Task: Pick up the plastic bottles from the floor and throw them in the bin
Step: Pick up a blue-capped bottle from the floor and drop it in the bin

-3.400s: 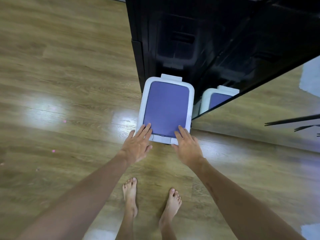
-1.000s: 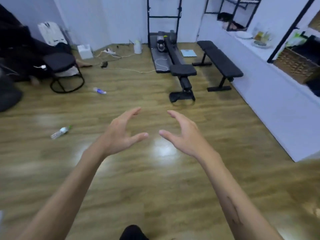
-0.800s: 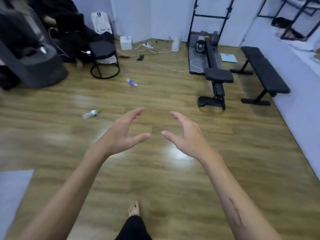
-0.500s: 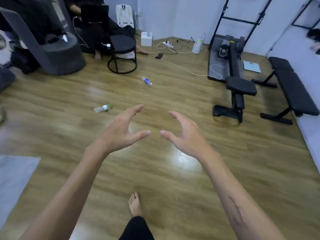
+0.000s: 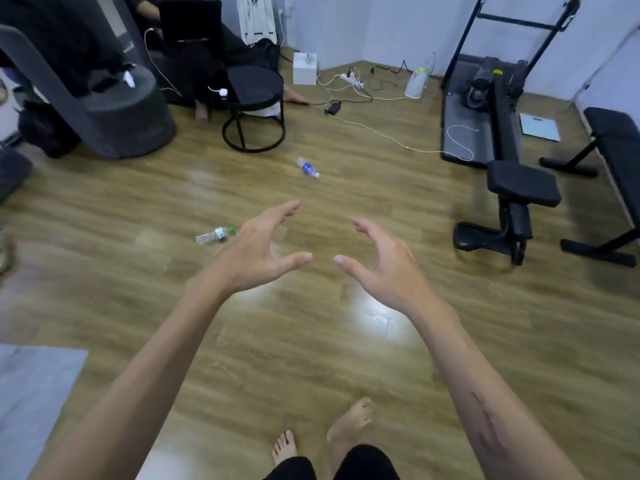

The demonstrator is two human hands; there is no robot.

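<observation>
Ahead of the person, both bare forearms are reaching out over the wooden floor point(image 5: 450, 341), elbows low and wrists raised, palms turning toward each other. The left hand point(image 5: 258, 252) is curling into a loose claw, thumb pointing right and fingers arching upward. The right hand point(image 5: 382, 263) is mirroring it, thumb pointing left, with a clear gap lying between the two thumb tips. Both hands are spreading wide and gripping nothing, touching nothing.

Two plastic bottles are lying on their sides on the floor. The near bottle point(image 5: 214, 234) is clear with a green cap and a pale label, resting just beyond the left hand's knuckles, to their left. The far bottle point(image 5: 307, 167) is clear with a blue label, lying well past both hands, near a round black stool point(image 5: 254, 98). The bottles are sitting well apart from each other.

Bare feet point(image 5: 348, 426) are showing at the bottom edge. A black workout bench point(image 5: 523, 183) is standing to the right.
</observation>
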